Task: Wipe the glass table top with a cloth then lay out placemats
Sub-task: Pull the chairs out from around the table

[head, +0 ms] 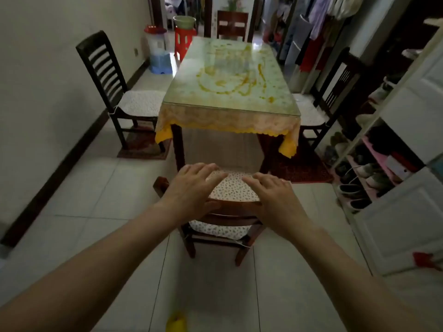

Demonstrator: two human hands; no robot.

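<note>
The glass table top (230, 75) lies ahead over a yellow-fringed cloth, with orange-yellow smears across its middle. No wiping cloth or placemat shows. In front of it a wooden chair (230, 207) with a patterned cushion stands with its back toward me. My left hand (191, 185) and my right hand (271, 195) reach out over the chair's top rail, fingers straight and spread, thumbs near the rail. Whether they touch the rail I cannot tell.
A dark chair (112, 92) stands left of the table, another (335, 92) on the right, and a third (232, 23) at the far end. A shoe rack (374, 168) lines the right wall. A red stool (183, 41) stands far left. A yellow object (176, 322) lies on the floor.
</note>
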